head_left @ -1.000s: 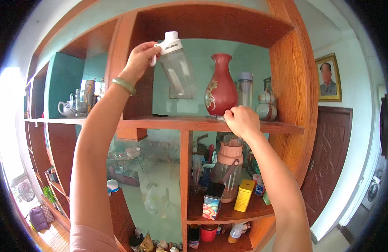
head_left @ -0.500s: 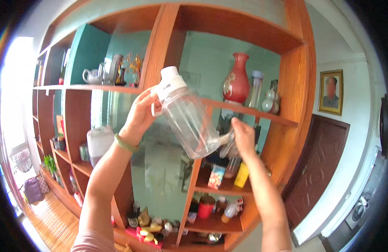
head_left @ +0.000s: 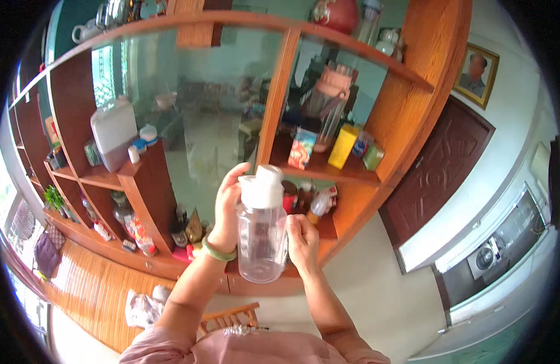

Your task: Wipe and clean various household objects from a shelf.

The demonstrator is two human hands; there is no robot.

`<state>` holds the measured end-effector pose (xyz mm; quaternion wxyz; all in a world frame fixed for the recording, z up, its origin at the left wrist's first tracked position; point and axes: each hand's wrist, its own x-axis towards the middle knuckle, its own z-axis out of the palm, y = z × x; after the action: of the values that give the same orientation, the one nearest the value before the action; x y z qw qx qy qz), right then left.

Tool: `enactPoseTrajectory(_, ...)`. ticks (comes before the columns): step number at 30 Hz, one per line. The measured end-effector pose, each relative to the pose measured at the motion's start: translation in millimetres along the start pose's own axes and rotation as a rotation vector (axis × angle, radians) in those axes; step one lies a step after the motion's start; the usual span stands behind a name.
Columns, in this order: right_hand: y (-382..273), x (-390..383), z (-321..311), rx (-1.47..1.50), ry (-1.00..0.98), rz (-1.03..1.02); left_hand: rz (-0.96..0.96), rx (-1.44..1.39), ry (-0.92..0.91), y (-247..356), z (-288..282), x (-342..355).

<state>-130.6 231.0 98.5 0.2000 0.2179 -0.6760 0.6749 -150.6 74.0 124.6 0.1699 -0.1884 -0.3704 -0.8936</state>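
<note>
I hold a clear plastic bottle (head_left: 259, 242) with a white cap (head_left: 267, 188) upright in front of me. My left hand (head_left: 227, 212) is closed round its upper left side, at the handle, partly hidden behind it; a green bangle (head_left: 218, 255) circles that wrist. My right hand (head_left: 303, 241), fingers curled, is at the bottle's right side; what it grips is mostly hidden.
A wooden shelf unit (head_left: 401, 73) holds a red vase (head_left: 336, 13), a pink-lidded jug (head_left: 333, 82), a yellow tin (head_left: 344, 145) and a white container (head_left: 112, 134). Right is a brown door (head_left: 438, 164); below are a bamboo mat (head_left: 98, 291) and wooden chair (head_left: 231, 315).
The bottle has come down from upper-shelf height to in front of me and turned upright. My right hand left the shelf edge and moved down beside it. The view has tilted downward.
</note>
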Motion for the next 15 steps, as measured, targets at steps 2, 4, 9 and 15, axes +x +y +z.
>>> enactPoseTrajectory(2,10.8,-20.8,-12.6,0.037,-0.036,0.076,-0.018,-0.003,-0.072,-11.0,-5.5,-14.4)
enactPoseTrajectory(4,15.3,-36.8,-27.3,0.066,-0.221,0.118,-0.029,-0.037,-0.120,-22.0,-11.6,-23.9)
enactPoseTrajectory(9,9.0,-46.6,-27.7,-0.332,-0.333,-0.020,-0.122,0.095,-0.397,-33.8,-18.3,-43.1)
enactPoseTrajectory(15,12.6,-53.8,-38.8,0.087,-0.256,0.193,-0.428,0.153,-0.475,-25.8,-20.3,-35.6)
